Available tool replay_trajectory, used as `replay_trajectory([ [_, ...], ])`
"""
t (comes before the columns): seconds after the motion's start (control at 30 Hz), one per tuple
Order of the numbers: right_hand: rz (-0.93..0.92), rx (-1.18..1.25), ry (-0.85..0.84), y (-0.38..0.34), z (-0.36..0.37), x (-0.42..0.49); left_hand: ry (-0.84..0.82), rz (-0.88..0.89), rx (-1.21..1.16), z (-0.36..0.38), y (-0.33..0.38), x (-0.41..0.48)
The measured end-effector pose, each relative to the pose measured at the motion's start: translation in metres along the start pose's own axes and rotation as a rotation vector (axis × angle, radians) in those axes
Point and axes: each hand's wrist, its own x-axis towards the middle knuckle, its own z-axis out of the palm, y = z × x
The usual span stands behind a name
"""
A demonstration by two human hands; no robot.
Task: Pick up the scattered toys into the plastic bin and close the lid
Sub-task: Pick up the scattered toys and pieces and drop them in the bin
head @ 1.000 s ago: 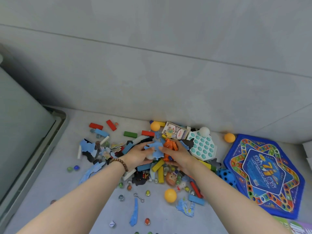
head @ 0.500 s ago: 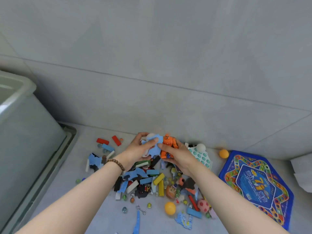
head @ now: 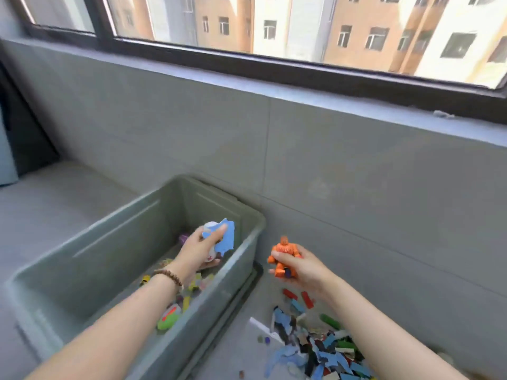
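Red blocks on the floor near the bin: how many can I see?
2 clearly: one red block and a second red block beside it, on the floor just below the right hand. Others may be hidden in the toy pile.

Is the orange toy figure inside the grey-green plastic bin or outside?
Outside: the right hand grips the orange toy figure beside the rim of the grey-green plastic bin.
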Motion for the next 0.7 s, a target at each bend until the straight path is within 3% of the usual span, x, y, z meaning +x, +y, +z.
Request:
replay_trajectory([
  [0.13,0.051,-0.010,-0.117,-0.004,0.096,0.047,0.152,-0.086,0.055,-0.111,-0.037,0.005],
  [0.27,0.195,-0.052,-0.167,0.020,0.169,0.081,0.282,-0.201,0.137,-0.174,-0.099,0.020],
  [0.37,0.257,-0.055,-0.128,0.037,0.193,0.103,0.282,-0.332,-0.051,-0.181,-0.121,0.032],
  [0.43,0.252,-0.023,-0.040,0.043,0.196,0.116,0.313,-0.325,-0.124,-0.183,-0.123,0.042],
  [0.5,0.207,-0.156,0.021,0.049,0.192,0.124,0.353,-0.363,-0.079,-0.189,-0.126,0.047],
  [0.6,0.063,-0.520,-0.010,0.046,0.186,0.118,0.431,-0.443,0.171,-0.195,-0.132,0.042],
  [0.7,-0.128,-0.796,-0.019,0.030,0.172,0.107,0.407,-0.365,0.341,-0.185,-0.116,0.034],
])
